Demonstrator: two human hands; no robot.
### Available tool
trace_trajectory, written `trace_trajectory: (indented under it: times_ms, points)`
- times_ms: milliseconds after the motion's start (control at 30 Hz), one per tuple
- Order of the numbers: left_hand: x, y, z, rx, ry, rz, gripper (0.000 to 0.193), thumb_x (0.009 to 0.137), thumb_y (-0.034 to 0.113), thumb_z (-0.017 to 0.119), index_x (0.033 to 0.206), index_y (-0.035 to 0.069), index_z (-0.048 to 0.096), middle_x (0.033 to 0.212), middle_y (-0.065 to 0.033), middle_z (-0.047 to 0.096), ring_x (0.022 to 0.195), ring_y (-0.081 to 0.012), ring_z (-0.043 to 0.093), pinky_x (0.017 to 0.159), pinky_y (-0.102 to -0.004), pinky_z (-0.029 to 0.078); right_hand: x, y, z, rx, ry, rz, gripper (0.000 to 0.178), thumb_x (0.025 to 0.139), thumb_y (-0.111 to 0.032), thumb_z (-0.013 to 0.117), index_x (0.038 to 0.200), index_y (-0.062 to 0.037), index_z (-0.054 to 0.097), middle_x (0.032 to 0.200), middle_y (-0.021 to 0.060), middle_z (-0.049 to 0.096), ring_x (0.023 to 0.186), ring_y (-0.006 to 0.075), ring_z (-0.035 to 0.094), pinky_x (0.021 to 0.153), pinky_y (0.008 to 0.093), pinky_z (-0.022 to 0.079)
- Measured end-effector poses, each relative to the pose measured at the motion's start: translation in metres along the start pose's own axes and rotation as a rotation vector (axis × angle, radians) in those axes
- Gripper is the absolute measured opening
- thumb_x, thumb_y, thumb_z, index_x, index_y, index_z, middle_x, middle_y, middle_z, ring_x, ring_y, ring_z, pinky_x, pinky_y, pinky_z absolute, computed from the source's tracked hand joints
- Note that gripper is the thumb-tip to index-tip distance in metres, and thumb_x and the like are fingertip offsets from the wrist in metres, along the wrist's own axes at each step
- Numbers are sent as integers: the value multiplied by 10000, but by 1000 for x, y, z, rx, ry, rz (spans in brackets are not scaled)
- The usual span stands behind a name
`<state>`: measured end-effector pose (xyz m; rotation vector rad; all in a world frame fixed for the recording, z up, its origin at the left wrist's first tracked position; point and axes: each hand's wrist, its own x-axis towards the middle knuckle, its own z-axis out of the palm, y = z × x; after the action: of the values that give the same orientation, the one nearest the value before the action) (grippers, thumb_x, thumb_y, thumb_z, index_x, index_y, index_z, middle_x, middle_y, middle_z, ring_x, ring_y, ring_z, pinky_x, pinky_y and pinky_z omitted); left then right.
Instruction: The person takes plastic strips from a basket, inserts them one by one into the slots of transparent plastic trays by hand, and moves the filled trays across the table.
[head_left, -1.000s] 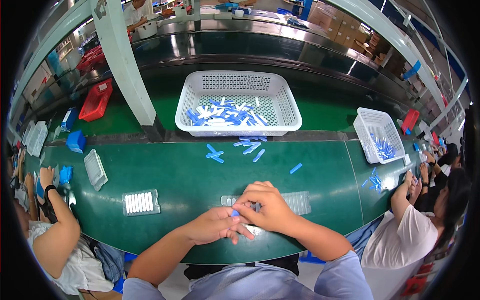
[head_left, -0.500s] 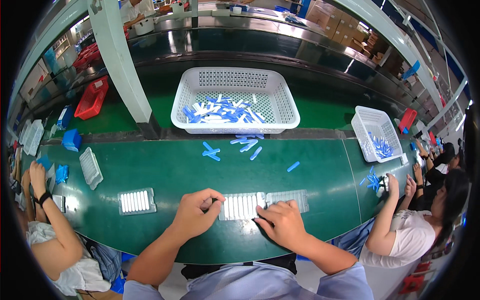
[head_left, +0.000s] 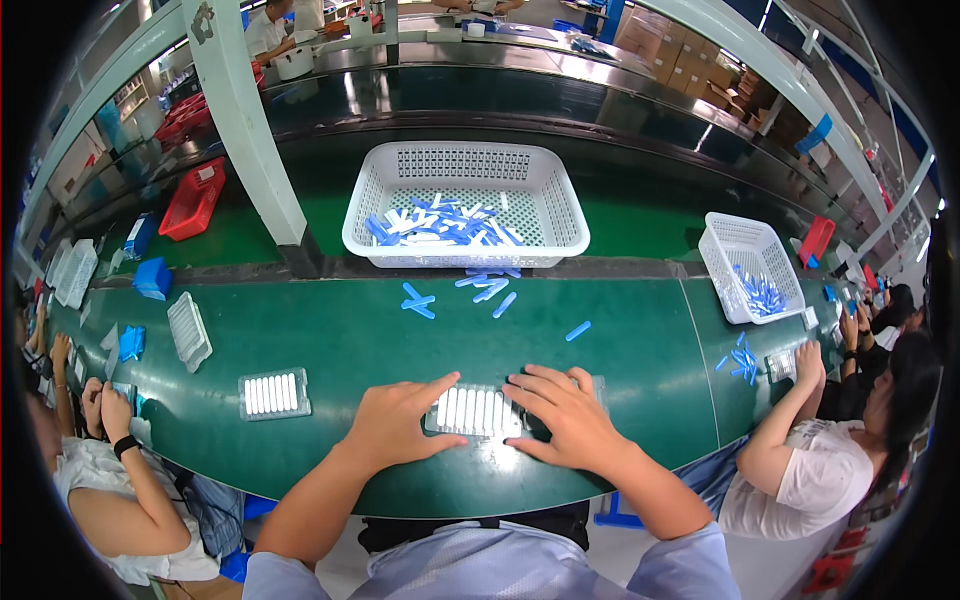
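Note:
A clear plastic tray (head_left: pixel 475 411) lies on the green table in front of me, with several white sticks side by side in it. My left hand (head_left: pixel 400 425) is at its left end, fingers spread, thumb by the near edge and forefinger by the far edge. Spread in the same way, my right hand (head_left: pixel 570 420) is at the right end, its thumb tip by the near corner. Whether the fingertips press on the tray is hard to tell. My right hand mostly covers a second clear tray (head_left: pixel 600 388), whose right end shows.
Blue sticks (head_left: pixel 418 301) lie loose beyond my hands. Behind them stands a white basket (head_left: pixel 465 258) of blue and white sticks, right of a post (head_left: pixel 245 130). Another filled tray (head_left: pixel 274 394) lies to the left. People work on both sides; a smaller basket (head_left: pixel 752 268) stands right.
My left hand has opened from a pinch at the tray's left end to a wide spread. The right hand's fingers have stretched toward the tray's far edge. The tray has shifted slightly left.

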<state>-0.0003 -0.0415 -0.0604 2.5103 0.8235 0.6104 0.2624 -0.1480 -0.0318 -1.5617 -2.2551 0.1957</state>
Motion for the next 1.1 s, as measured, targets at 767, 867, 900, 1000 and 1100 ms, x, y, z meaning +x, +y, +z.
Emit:
trace_trajectory:
  times_ms: [767,867,900,1000,1100]
  points:
    - [-130,33,-24,-321,321,-54,301,759,292,882,1003,151,777,577,11,553,461,-141,536,440,-279,388,139,-63,70,97,-116,-267,666,801,-398,820,1341,-76,603,1338,85,655,1343,282,549,1073,513,351]
    - [-154,21,-37,-290,446,-141,271,744,251,888,965,136,781,546,11,537,442,-138,521,435,-273,380,170,-92,92,157,-134,-360,658,814,-383,808,1348,-67,590,1355,84,646,1355,293,532,1086,508,342]
    - [-161,17,-42,-260,445,-189,247,760,267,878,950,144,781,557,7,561,449,-147,535,446,-279,397,177,-101,98,162,-137,-377,658,814,-383,808,1348,-67,590,1355,84,646,1355,293,532,1086,508,342]
    - [-171,7,-51,-229,474,-231,267,737,221,890,954,114,776,542,-8,533,445,-145,511,447,-285,381,197,-129,117,173,-117,-413,682,802,-390,812,1353,-60,583,1328,102,658,1339,299,541,1086,507,349]
    - [-166,6,-52,-236,481,-247,265,751,210,883,968,106,772,553,-14,536,457,-154,512,456,-292,386,214,-158,139,156,-53,-460,691,800,-444,801,1338,-59,600,1314,110,666,1310,304,566,1071,504,354]
